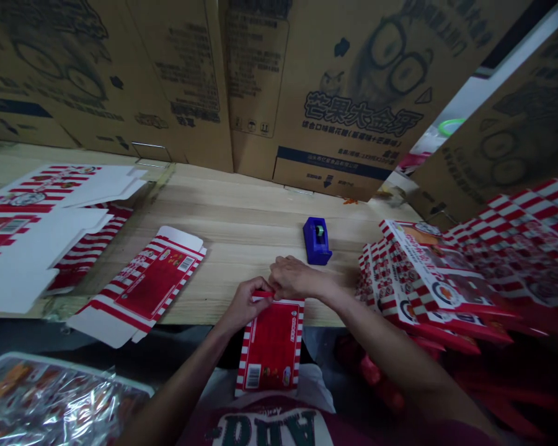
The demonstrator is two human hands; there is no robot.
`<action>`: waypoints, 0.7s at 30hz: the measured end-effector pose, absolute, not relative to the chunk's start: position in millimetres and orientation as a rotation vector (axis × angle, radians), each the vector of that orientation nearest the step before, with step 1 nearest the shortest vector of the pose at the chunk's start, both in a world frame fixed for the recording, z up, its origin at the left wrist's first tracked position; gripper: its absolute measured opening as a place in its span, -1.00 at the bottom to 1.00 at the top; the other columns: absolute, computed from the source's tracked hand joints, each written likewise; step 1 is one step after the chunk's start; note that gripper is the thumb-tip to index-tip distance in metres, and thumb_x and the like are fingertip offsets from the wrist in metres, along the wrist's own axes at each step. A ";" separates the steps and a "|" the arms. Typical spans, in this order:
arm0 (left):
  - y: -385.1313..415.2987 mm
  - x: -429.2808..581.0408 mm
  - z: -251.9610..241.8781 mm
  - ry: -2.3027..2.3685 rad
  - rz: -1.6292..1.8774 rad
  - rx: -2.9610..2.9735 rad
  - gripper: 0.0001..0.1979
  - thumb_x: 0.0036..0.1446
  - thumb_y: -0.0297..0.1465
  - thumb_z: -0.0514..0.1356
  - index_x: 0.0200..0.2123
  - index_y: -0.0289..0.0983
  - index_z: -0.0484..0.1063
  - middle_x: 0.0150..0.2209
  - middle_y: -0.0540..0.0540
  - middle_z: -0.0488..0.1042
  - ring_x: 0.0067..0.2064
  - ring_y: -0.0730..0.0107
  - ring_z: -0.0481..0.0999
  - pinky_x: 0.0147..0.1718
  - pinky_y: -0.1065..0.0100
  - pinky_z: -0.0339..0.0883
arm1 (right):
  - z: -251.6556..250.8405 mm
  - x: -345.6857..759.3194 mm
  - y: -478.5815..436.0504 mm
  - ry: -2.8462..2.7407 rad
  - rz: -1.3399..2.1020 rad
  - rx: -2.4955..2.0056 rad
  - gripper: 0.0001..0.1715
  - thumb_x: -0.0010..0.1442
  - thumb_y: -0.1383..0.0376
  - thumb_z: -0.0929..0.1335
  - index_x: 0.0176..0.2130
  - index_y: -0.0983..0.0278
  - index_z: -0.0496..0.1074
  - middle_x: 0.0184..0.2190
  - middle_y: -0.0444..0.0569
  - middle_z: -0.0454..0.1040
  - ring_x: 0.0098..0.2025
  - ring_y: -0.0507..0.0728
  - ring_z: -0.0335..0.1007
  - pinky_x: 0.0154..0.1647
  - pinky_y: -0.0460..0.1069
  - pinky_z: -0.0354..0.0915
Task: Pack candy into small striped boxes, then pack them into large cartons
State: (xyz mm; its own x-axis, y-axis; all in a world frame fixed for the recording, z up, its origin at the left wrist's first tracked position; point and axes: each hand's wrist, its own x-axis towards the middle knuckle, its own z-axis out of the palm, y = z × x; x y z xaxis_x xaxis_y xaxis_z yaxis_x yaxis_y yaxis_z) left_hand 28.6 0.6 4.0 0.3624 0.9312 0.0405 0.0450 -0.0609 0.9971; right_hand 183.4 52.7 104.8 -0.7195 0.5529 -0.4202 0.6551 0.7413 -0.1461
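Note:
A red carton with white-striped edges lies at the table's front edge against my body, its barcode toward me. My left hand grips its far left corner, thumb on the printed face. Curled over the far end of the same carton is my right hand, its fingers closed; whether a bit of tape sits between them is hidden. A blue tape dispenser stands just beyond and to the right of my right hand. To the left, a flattened-looking red striped carton rests with its end flaps out.
Flat white-and-red carton blanks are stacked at the left. Striped finished-looking boxes pile up at the right. Large cardboard boxes wall off the back. A white tub of clear-wrapped packets sits low at the left.

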 end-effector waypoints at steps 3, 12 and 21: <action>-0.2 27.6 0.6 1.004 0.951 1.416 -0.85 -0.11 -0.39 0.31 -0.45 -0.31 0.41 -0.41 -0.04 0.48 -0.35 0.36 0.44 -0.32 0.38 0.27 | 96.0 191.7 49.7 2.621 -0.484 1.020 -0.73 -0.01 0.18 0.49 -0.33 0.31 0.52 -0.25 0.09 0.50 -0.11 0.27 0.37 -0.13 0.05 0.23; -1.9 16.9 0.4 1.023 0.974 1.464 -0.89 -0.01 -0.38 0.25 -0.41 -0.30 0.42 -0.36 -0.06 0.48 -0.26 0.31 0.46 -0.22 0.34 0.28 | 53.1 240.2 1.0 3.239 -0.836 1.703 -0.48 0.22 0.22 0.36 0.16 0.20 0.30 0.09 0.13 0.31 0.16 0.21 0.23 0.14 0.14 0.22; -4.2 21.5 11.0 1.025 0.984 1.544 -0.92 0.01 -0.40 0.24 -0.40 -0.29 0.42 -0.37 -0.03 0.41 -0.28 0.34 0.41 -0.23 0.36 0.25 | 5.6 225.1 -43.6 3.148 -0.273 1.661 -0.40 0.23 0.20 0.34 0.24 0.09 0.23 0.31 0.13 0.07 0.36 0.35 -0.13 0.29 0.42 -0.15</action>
State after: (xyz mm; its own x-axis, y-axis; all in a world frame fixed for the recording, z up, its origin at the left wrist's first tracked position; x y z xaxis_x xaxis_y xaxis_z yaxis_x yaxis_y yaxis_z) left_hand 21.5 -4.2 11.0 0.3103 0.9457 0.0971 0.1353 -0.1450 0.9801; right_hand 225.1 -43.6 5.6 -0.4961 0.8153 0.2986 0.7517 0.5754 -0.3222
